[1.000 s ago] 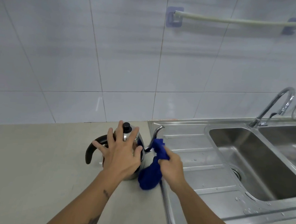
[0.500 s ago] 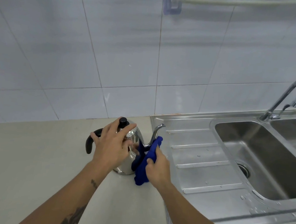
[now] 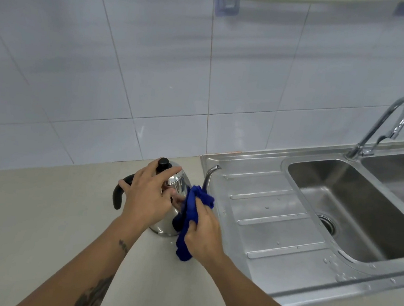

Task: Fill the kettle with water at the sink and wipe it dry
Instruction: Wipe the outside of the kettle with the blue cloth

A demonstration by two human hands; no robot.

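Note:
A shiny steel kettle (image 3: 177,184) with a black lid knob, a black handle on its left and a thin gooseneck spout on its right stands upright on the beige counter (image 3: 26,221), just left of the sink's drainboard. My left hand (image 3: 147,195) lies spread over the kettle's lid and upper body, holding it steady. My right hand (image 3: 203,232) grips a blue cloth (image 3: 190,216) and presses it against the kettle's right side below the spout. The kettle's front is hidden by my hands.
A stainless double sink (image 3: 354,208) with a ribbed drainboard (image 3: 270,225) lies to the right, with water drops on it. A curved chrome tap (image 3: 385,127) rises behind the basin. White tiles form the wall, with a towel rail (image 3: 311,1) high up.
My right hand has slid the blue cloth down and round the kettle's right side. My left hand has shifted its hold on the lid. The camera has tilted slightly.

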